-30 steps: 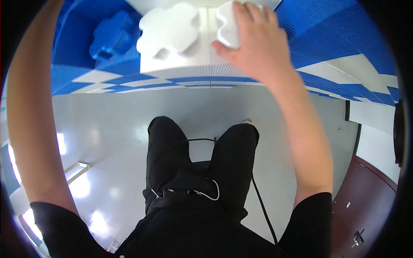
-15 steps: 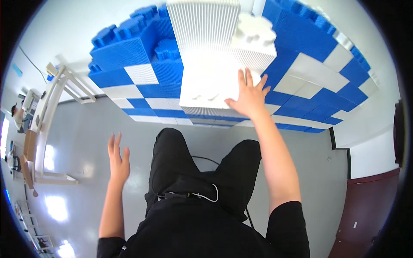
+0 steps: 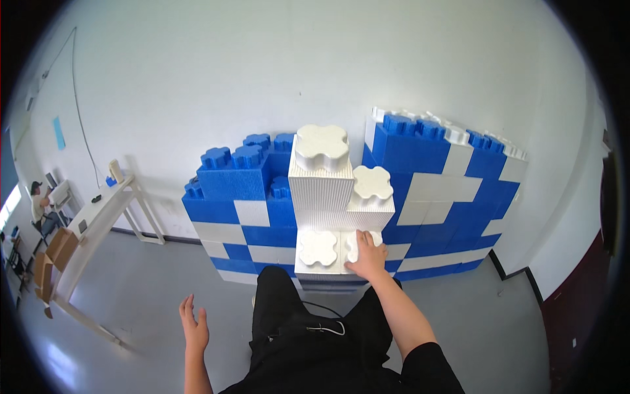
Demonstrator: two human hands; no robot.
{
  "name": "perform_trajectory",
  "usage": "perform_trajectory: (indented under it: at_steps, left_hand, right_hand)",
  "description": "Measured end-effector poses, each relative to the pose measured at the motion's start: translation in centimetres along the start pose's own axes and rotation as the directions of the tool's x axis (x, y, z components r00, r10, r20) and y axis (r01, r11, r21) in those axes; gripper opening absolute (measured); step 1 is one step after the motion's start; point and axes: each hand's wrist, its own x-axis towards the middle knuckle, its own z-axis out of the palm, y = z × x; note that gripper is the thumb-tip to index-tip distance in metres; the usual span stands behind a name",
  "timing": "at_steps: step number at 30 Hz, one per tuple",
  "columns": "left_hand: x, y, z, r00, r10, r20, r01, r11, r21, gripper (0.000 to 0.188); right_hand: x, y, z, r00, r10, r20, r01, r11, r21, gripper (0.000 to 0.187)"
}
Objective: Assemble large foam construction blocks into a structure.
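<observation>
In front of my knees stands a stepped stack of large white foam building blocks. My right hand (image 3: 369,258) lies palm down on the low white block (image 3: 318,249), its fingers spread over the right-hand knob, which it partly covers. Behind that block rises a tall white block (image 3: 321,192), with a shorter white block (image 3: 371,203) at its right. Out to the left, my left hand (image 3: 195,323) hangs over the floor with nothing in it, fingers apart.
Blue and white block walls stand on both sides, the left wall (image 3: 230,186) lower than the right wall (image 3: 420,161). At the left are a white table (image 3: 98,213), an open cardboard box (image 3: 60,249) and a seated person (image 3: 41,210).
The view has tilted up, bringing more of the wall and block tops into sight. My right hand stays on the low white block; my left hand stays in the air, empty.
</observation>
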Motion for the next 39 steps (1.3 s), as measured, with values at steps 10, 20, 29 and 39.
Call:
perform_trajectory:
  at_steps: [10,20,29,39]
  left_hand:
    - [2.2,7.6,1.8,0.958,0.285,0.034,-0.284,0.959,-0.013,0.048]
    - [2.4,13.7,6.8,0.888,0.330,0.320,-0.292,0.942,-0.163,0.043]
    - [-12.2,-22.2,7.7,0.271,-0.737,0.619,0.703,0.591,0.395,0.070]
    - [-22.6,-19.6,10.2,0.126,-0.837,0.533,0.959,0.241,0.152,0.071]
  right_hand:
    - [-4.0,0.0,-1.2,0.998,-0.056,0.040,0.059,0.994,-0.088,0.116]
    - [-7.3,0.2,-2.2,0.983,-0.097,-0.159,0.095,0.995,-0.017,0.103]
    - [-6.2,0.2,-2.8,0.991,-0.101,-0.090,0.102,0.995,0.006,0.103]
    - [0.9,1.3,-3.0,0.974,-0.224,-0.008,0.225,0.974,0.035,0.105]
